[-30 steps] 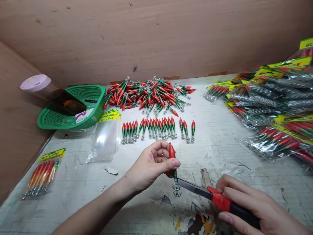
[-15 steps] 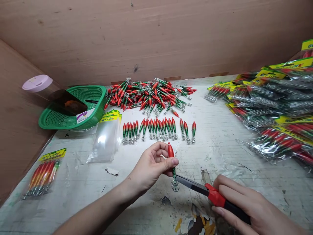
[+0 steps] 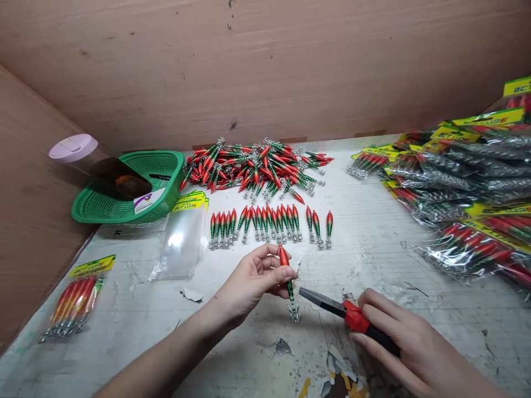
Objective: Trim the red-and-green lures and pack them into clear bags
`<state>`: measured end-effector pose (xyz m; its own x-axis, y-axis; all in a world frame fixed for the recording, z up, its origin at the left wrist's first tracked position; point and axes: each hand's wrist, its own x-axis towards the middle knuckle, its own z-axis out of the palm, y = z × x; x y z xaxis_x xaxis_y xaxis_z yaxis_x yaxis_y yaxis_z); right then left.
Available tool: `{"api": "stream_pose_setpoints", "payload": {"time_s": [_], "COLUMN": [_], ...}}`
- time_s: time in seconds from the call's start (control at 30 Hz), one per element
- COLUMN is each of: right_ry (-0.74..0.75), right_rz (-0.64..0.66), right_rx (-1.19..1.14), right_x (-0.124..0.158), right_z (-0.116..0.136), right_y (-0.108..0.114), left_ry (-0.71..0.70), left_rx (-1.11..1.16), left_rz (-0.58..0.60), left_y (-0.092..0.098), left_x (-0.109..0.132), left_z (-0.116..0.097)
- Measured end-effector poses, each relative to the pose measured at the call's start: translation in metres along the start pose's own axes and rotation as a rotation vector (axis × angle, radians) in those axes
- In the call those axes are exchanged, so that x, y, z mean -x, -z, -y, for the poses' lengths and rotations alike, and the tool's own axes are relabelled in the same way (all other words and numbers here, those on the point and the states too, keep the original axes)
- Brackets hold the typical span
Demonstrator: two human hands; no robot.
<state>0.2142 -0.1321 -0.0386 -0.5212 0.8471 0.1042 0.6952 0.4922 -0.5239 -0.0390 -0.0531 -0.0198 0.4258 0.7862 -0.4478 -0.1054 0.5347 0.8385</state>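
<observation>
Pinched between the thumb and fingers of my left hand (image 3: 261,273) is a red and green lure (image 3: 284,256), held upright with its hooks down. My right hand (image 3: 398,342) is wrapped round the red and black handle of pliers (image 3: 352,318). The long grey jaws point left, with a small gap between their tip and the lure. Beyond my hands stands a row of lures (image 3: 271,221) laid side by side, and behind it a heap of similar lures (image 3: 253,166).
A green basket (image 3: 170,202) with a lidded cup (image 3: 73,148) stands at the left. Near it lie clear packets (image 3: 180,243) and a filled pack (image 3: 74,304). Packed lures (image 3: 468,166) are piled at the right. A wooden wall (image 3: 265,72) rises behind.
The pliers' tip has come away from the lower part of the lure and now sits to its right. My left hand and the lure have shifted slightly left.
</observation>
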Motion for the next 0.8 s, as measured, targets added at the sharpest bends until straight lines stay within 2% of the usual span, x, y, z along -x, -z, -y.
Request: {"api": "stream_pose_setpoints", "payload": {"time_s": [0.07,0.13,0.17,0.23,0.27,0.37,0.47,0.53,0.63,0.73,0.8], "right_ry": [-0.009,0.023,0.04,0.065,0.067,0.056,0.092,0.158,0.242,0.236,0.106], "right_rz": [-0.01,-0.075,-0.116,-0.197,-0.229,-0.278,-0.303,-0.294,-0.275,-0.34,-0.381], "right_rx": [0.075,0.17,0.215,0.292,0.328,0.408,0.459,0.509,0.511,0.401,0.344], "right_x": [-0.001,-0.004,-0.007,-0.013,-0.015,-0.02,-0.018,-0.015,-0.011,-0.017,-0.032], "right_z": [-0.001,0.002,0.004,0.008,0.01,0.012,0.008,0.003,-0.004,-0.012,-0.022], "right_y": [-0.016,-0.037,-0.048,-0.069,-0.078,-0.093,-0.097,-0.098,-0.089,-0.061,-0.033], "left_ry": [-0.051,-0.114,-0.138,-0.178,-0.195,-0.198,-0.175,-0.189,-0.261,-0.349,-0.37], "left_rx": [-0.082,-0.267,-0.408,-0.865,-0.954,-1.136,-1.283,-1.349,-1.407,-1.435,-1.447], "left_rz": [-0.016,-0.033,-0.043,-0.049,-0.053,-0.083,-0.139,-0.184,-0.246,-0.331,-0.428], "left_y": [-0.004,-0.016,-0.026,-0.051,-0.064,-0.097,-0.112,-0.112,-0.099,-0.075,-0.056], "left_x": [-0.011,-0.034,-0.049,-0.082,-0.098,-0.138,-0.156,-0.158,-0.153,-0.151,-0.155], "left_z": [-0.006,-0.012,-0.015,-0.019,-0.02,-0.019,-0.015,-0.011,-0.011,-0.021,-0.033]}}
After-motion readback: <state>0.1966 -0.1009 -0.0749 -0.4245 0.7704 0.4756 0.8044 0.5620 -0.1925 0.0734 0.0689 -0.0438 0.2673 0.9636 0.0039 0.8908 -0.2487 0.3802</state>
